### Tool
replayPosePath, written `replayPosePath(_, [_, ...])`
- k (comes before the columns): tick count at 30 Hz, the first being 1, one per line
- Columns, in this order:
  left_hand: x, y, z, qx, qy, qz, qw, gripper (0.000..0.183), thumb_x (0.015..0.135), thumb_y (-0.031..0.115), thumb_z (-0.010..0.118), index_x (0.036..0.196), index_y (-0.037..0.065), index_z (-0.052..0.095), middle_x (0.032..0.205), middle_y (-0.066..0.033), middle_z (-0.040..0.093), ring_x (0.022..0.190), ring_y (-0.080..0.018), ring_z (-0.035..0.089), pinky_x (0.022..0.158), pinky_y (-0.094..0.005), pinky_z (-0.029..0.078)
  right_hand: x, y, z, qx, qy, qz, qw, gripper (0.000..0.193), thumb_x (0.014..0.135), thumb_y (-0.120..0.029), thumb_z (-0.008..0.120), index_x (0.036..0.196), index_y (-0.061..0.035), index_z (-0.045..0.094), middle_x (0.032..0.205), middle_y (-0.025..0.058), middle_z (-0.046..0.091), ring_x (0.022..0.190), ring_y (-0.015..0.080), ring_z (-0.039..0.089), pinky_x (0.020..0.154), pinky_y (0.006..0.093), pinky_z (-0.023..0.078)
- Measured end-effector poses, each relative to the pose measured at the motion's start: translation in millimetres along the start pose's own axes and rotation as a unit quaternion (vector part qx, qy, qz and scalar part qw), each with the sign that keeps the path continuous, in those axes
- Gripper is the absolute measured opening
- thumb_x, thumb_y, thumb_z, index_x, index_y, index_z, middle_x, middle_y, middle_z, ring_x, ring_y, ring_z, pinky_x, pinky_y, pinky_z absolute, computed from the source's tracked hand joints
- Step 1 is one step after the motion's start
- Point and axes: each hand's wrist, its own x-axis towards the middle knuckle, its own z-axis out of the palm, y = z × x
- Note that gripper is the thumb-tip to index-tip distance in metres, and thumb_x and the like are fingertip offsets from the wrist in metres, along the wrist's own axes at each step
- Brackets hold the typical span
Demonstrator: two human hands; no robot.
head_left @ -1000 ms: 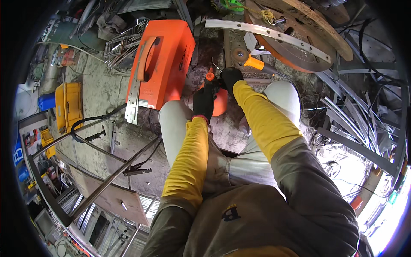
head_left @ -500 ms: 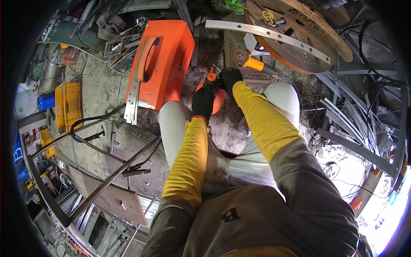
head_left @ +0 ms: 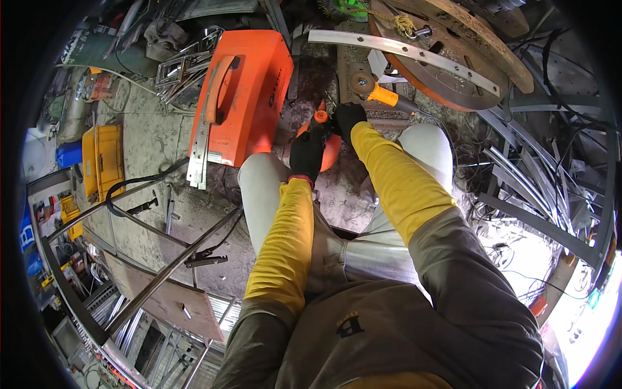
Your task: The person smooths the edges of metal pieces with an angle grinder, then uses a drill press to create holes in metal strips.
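Note:
Between my knees, my left hand (head_left: 307, 152) in a black glove is closed on an orange rounded object (head_left: 331, 153) with a round cap and a pointed tip; its kind is unclear. My right hand (head_left: 350, 120), also gloved in black, is closed beside the cap. Something thin and metallic shows at its fingertips, too small to name. Just beyond my right hand lies an angle grinder (head_left: 383, 95) with a yellow body and a round disc. To the left of my hands stands a large orange machine case (head_left: 249, 97) with a handle on top.
A curved metal strip with holes (head_left: 402, 49) lies across a big round disc (head_left: 447, 87) at the far right. Metal profiles (head_left: 525, 178) are heaped on the right. At the left are a metal frame (head_left: 165, 272) and a yellow crate (head_left: 103, 161). A black cable (head_left: 146, 178) runs by the case.
The thin metallic piece at my right fingertips has changed its angle. Both hands stay almost in place, with the left still on the orange object.

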Motion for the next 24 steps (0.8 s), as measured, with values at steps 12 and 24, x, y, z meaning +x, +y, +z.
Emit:
replayPosePath(12, [-3.0,11.9,1.6,0.055,-0.013,-0.014,0.998,0.049,0.101,0.049,0.058,0.097,0.002,0.074,0.086,-0.0237,0.071,0.089,-0.0412,0.071,0.077,-0.0476,0.050,1.1,4.9,3.0,-0.001,-0.028,-0.002,1.000,0.031,0.070,-0.035,0.090,0.093,-0.0149,0.082,0.099,0.0127,0.079,0.100,0.0338,0.075,0.088,0.0465,0.060])
replayPosePath(24, [-2.1,11.1,-2.7,0.134,-0.026,0.034,0.990,0.035,0.104,0.038,0.052,0.111,0.011,0.073,0.097,-0.0226,0.071,0.093,-0.0436,0.069,0.077,-0.0507,0.050,4.5,2.9,1.3,-0.011,-0.069,0.004,0.998,0.031,0.071,-0.038,0.088,0.093,-0.0162,0.084,0.100,0.0123,0.079,0.100,0.0337,0.076,0.088,0.0466,0.061])
